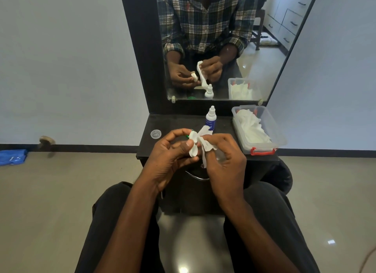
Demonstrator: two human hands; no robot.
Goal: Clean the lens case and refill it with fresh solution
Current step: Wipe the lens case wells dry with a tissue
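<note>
My left hand [173,152] holds the white lens case [193,145] between thumb and fingers, above the front of the black dressing table [162,126]. My right hand [223,158] has a white tissue [205,144] wrapped over its fingers, and the tissue touches the case. A green cap [187,136] peeks out behind my left fingers. The solution bottle [211,119], white with a blue label and its nozzle cap on, stands upright just behind my hands. A clear round lid [156,133] lies on the table to the left.
A clear plastic box [278,134] with red clasps holds white tissues at the table's right. A mirror [223,48] rises behind the table. A metal drawer handle [197,176] shows below my hands. A blue cloth [13,156] lies on the floor far left.
</note>
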